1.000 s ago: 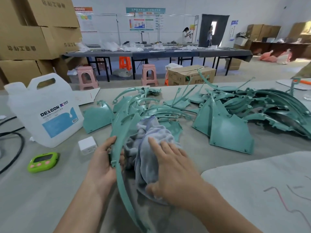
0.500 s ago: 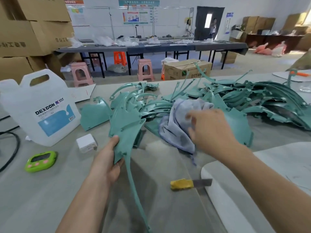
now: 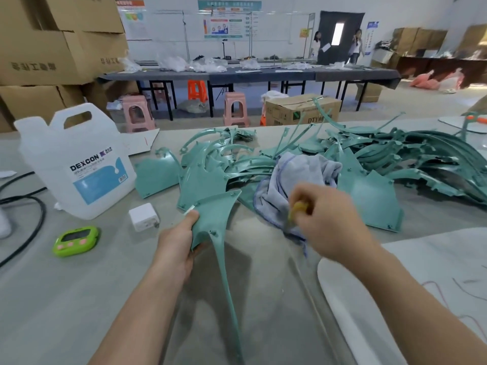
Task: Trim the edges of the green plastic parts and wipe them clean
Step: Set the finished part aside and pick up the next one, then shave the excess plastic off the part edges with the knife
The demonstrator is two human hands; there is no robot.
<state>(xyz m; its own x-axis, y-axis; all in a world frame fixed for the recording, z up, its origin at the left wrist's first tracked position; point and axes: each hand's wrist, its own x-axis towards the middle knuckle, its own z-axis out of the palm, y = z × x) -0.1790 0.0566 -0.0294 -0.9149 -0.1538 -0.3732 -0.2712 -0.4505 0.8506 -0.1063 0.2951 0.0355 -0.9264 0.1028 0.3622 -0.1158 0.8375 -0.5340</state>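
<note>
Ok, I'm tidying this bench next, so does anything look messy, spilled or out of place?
The grey cloth lies crumpled on the tangled heap of green parts. Nothing looks spilled.

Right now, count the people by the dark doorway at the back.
2. The first person stands at the left edge of the dark doorway, the second person at its right edge. Others may be hidden.
</note>
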